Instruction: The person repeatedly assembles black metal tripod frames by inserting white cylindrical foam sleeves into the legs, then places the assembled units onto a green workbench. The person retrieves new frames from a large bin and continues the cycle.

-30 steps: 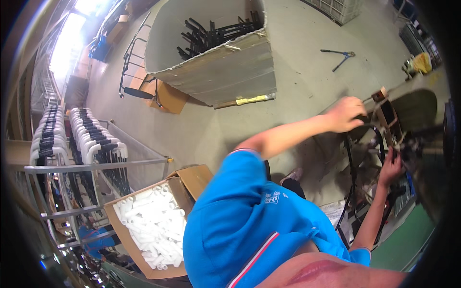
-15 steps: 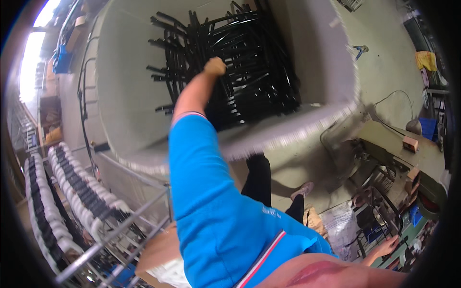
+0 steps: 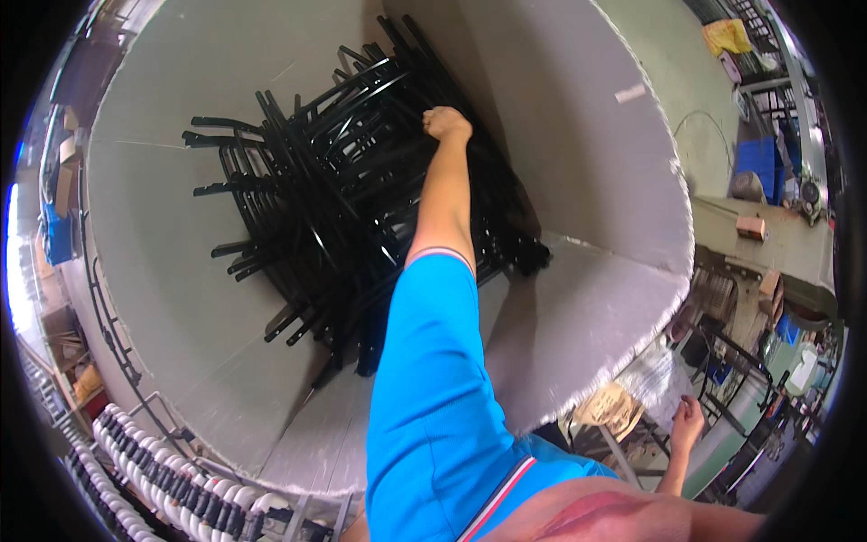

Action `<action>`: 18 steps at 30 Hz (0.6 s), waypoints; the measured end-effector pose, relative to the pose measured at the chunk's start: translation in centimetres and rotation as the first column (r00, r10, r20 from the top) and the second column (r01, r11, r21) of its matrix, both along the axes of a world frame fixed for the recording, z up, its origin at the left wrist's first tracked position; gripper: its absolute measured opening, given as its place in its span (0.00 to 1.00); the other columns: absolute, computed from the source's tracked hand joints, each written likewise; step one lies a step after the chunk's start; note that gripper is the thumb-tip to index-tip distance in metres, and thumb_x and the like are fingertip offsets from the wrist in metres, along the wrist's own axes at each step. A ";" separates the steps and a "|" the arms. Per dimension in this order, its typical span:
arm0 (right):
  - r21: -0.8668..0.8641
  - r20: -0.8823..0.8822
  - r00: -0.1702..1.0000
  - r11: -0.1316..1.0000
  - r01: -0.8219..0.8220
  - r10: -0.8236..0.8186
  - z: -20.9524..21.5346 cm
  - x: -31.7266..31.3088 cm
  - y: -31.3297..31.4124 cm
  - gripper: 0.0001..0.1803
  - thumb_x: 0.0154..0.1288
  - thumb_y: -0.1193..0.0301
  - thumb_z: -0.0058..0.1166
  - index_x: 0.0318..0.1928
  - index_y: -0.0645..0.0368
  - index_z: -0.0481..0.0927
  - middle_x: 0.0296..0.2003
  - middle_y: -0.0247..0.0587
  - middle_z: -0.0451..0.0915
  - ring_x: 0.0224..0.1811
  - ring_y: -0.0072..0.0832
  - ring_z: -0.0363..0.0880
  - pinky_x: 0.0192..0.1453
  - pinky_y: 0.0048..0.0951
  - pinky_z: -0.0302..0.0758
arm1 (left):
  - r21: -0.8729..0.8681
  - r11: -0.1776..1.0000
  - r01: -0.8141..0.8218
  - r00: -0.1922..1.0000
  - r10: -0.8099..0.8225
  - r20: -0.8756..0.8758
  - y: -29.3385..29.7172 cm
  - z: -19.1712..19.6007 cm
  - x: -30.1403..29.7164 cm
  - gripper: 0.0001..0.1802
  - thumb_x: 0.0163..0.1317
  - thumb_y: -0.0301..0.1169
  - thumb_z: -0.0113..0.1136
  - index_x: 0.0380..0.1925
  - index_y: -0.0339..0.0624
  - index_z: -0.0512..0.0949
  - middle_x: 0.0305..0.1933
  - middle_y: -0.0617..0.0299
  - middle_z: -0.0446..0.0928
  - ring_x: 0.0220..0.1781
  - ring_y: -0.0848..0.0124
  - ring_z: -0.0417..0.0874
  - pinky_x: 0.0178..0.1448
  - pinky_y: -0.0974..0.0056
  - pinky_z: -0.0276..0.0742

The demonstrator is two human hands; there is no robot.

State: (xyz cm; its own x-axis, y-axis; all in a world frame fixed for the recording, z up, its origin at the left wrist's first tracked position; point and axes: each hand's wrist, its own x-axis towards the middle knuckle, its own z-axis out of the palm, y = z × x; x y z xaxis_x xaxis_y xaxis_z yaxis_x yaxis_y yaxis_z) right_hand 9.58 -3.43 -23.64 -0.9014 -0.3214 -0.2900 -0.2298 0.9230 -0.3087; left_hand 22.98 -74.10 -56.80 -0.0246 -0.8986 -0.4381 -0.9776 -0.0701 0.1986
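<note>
My left arm, in a blue sleeve, stretches up into a big grey-lined bin (image 3: 587, 117). My left hand (image 3: 447, 122) is a closed fist gripping one bar at the top of a tangled heap of black metal frames (image 3: 334, 208). The heap fills the middle of the bin. My right hand (image 3: 686, 423) hangs low at the right, outside the bin, next to a clear plastic bag (image 3: 652, 379) and a black stand. Its fingers are curled, and it is too small to tell whether it holds anything.
A grey workbench (image 3: 768, 248) with small boxes stands at the right, with blue crates (image 3: 759, 158) behind it. Rows of white and black parts (image 3: 163, 483) fill a wire rack at the lower left. A cardboard piece (image 3: 610, 406) lies by the bin's corner.
I have turned from the workbench to the bin. My left hand reached further into the heap and closed on a frame, while my right hand dropped away from the bench.
</note>
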 end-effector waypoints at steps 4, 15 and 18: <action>0.002 0.006 0.999 0.999 -0.040 0.040 -0.2 3.6 1.9 0.08 0.61 0.76 0.50 0.40 0.64 0.79 0.16 0.37 0.71 0.19 0.18 0.63 0.24 0.26 0.62 | 0.143 0.932 -0.334 0.767 0.357 -0.533 1.8 2.8 5.8 0.19 0.45 0.20 0.57 0.40 0.23 0.71 0.38 0.43 0.76 0.37 0.63 0.82 0.38 0.61 0.77; -0.522 -0.233 0.836 0.661 -0.539 0.497 8.7 4.1 -21.9 0.08 0.61 0.79 0.51 0.41 0.64 0.79 0.26 0.37 0.78 0.23 0.18 0.71 0.28 0.19 0.68 | 0.533 0.815 0.228 0.481 0.382 -0.789 11.5 20.1 19.8 0.15 0.48 0.18 0.51 0.39 0.30 0.72 0.28 0.54 0.77 0.17 0.72 0.75 0.20 0.69 0.72; -0.321 -0.463 0.504 0.392 -0.862 0.729 9.8 6.9 -29.8 0.11 0.50 0.77 0.56 0.37 0.55 0.80 0.21 0.34 0.72 0.24 0.30 0.71 0.30 0.28 0.68 | 0.286 0.921 0.264 0.752 -0.011 -0.659 14.8 17.3 18.6 0.26 0.59 0.33 0.55 0.53 0.25 0.66 0.40 0.46 0.75 0.28 0.64 0.80 0.31 0.62 0.76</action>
State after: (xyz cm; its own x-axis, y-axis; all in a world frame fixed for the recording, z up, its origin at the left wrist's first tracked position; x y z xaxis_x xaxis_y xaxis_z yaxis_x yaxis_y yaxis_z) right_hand 16.45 -33.24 -13.82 -0.1619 -0.9461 0.2805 -0.8953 0.0213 -0.4450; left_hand 41.54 -59.28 -39.46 -0.5204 -0.6568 -0.5457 -0.6340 -0.1308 0.7621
